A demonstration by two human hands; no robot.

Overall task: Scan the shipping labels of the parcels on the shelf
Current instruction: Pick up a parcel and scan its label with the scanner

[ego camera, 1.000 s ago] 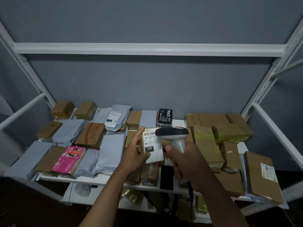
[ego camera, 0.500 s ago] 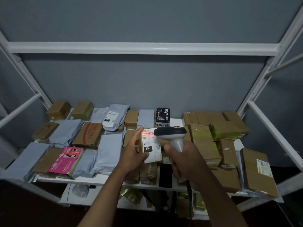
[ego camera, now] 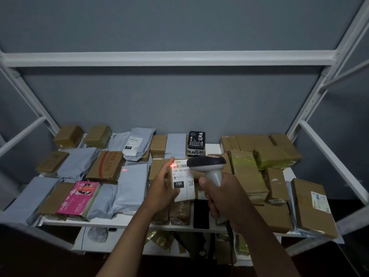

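Parcel, small, with white shipping label facing the camera — centre of the frame, tilted up off the shelf among the other packages. Label reads "15H" in a black box; barcode runs along its top edge, partly hidden behind the scanner head.

Left hand: holds the parcel by its left edge, thumb curled across the lower front of the label, forefinger stretched up along the side. Red scan light falls on that fingertip and on the left end of the barcode.

Right hand: fingers wrapped tight round the grip of the barcode scanner, dark head pointing left at the label, cable trailing down toward lower centre.

Stray red streak on the grey poly mailer left of centre — judged to be beam spilling past the parcel's edge.

Step in hand: reading this barcode. To do it well, the beam likely needs to shift right so the line crosses the whole code, with the forefinger clear of the bars and the label held flat and steady.

Surroundings: brown cartons and grey mailers over the shelf; pink printed box lower left; black box with white lettering at the back, centre; brown carton with its own label at far right; white rack frame across the top.
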